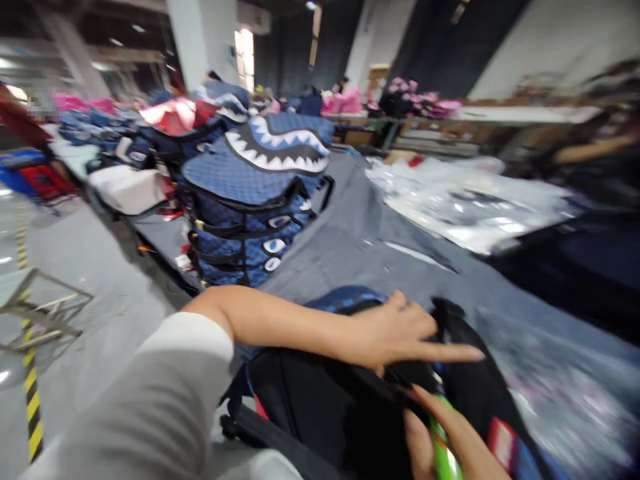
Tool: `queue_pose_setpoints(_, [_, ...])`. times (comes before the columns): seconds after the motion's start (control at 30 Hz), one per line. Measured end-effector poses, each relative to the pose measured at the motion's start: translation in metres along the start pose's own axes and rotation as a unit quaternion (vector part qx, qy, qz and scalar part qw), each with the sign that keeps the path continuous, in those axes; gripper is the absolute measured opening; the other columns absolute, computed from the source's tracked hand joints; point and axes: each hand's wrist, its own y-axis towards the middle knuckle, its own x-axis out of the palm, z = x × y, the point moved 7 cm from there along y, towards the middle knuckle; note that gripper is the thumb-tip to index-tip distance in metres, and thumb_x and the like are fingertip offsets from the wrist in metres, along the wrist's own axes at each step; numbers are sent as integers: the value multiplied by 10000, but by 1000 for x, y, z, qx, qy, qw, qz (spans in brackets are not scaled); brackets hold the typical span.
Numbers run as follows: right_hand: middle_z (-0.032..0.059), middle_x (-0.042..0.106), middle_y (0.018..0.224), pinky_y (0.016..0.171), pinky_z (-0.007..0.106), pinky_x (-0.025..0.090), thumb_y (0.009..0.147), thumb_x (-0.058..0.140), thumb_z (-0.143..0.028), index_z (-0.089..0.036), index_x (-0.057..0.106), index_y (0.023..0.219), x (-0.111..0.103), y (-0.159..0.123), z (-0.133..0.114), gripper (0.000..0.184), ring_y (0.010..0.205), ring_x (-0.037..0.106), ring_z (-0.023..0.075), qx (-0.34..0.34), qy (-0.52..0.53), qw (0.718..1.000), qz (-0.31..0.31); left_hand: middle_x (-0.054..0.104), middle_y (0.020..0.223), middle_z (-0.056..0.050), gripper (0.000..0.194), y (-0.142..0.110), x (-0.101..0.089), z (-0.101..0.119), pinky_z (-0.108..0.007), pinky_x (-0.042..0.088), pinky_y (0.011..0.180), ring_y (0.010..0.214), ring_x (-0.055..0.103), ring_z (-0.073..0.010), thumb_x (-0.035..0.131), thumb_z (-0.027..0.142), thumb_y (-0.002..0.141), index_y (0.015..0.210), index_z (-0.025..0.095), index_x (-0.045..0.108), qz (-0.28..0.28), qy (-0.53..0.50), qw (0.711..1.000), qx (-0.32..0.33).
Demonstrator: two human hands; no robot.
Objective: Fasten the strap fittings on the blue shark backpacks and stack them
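Observation:
A black backpack [320, 407] with blue checked parts lies in front of me on the grey-covered table. My left hand [395, 333] reaches across its top, index finger stretched out and the other fingers bent over the black fabric, which it seems to grip. Just below, at the bottom edge, my right hand [460, 433] is closed around a bright green object [443, 440]. Blur and the fingers hide what kind of object that is. Beside the right hand lies a black shoulder strap [470, 360], with a red and white label [501, 440] close by.
Blue checked bags with shark-teeth prints [265, 160] stand stacked beyond my left arm. Clear plastic bags [465, 200] lie at right on the grey cover [340, 220]. A folding stool [40, 313] stands on the floor at left. A blurred person's arm [595, 148] shows far right.

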Motion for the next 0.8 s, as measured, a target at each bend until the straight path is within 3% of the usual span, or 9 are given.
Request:
queue_pose_setpoints(0.13, [97,773,962,791,376,621,956,534,-369,-187,618,1213,-11,8,-20,325,890,751,256,-16,24,999,-36,526,1333,-196,839,7,11,0,-431,350,945,1133,512,-329,619,386,886,1582,191,192,-47,-7,999,-21])
queue_pose_setpoints(0.2, [129,758,1051,788,402,628,968,516,-428,-179,490,1380,-10,7,-14,483,944,746,274,13,81,996,-37,512,1366,-184,892,9,15,-2,-438,335,993,1161,493,-325,661,417,864,1582,199,178,-62,-6,998,-31])
queue_pose_setpoints(0.27, [141,737,1116,748,404,633,968,501,-463,-190,393,1443,-13,3,-2,558,968,742,282,72,145,987,0,509,1379,-175,912,10,16,-2,-441,328,1027,1177,487,-322,675,436,856,1581,191,178,-73,-5,997,-38])
queue_pose_setpoints(0.37, [93,750,1051,675,360,622,951,548,-383,-236,482,1324,-16,2,9,406,889,753,256,132,161,977,38,444,1462,-192,913,11,17,-2,-445,326,1053,1235,458,-333,656,453,869,1582,163,164,-90,3,995,-53])
queue_pose_setpoints(0.53, [41,761,936,744,304,600,909,624,-235,-237,654,1052,-19,29,3,146,785,738,189,116,102,987,-51,365,1533,-205,911,15,24,-5,-459,317,1070,1272,436,-341,625,467,885,1587,155,136,-113,11,991,-66])
queue_pose_setpoints(0.7, [71,727,1061,864,333,559,910,645,-295,-216,713,1095,-18,53,7,212,967,702,202,142,165,965,-147,376,1524,-218,904,20,28,-5,-450,336,1048,1263,450,-343,635,443,880,1581,129,158,-122,11,990,-67])
queue_pose_setpoints(0.8, [69,734,1037,843,314,549,918,609,-271,-193,730,1054,-12,63,10,199,941,702,193,158,202,942,-215,379,1523,-216,895,23,29,-4,-452,334,1051,1266,448,-343,636,443,884,1577,120,171,-129,14,989,-66])
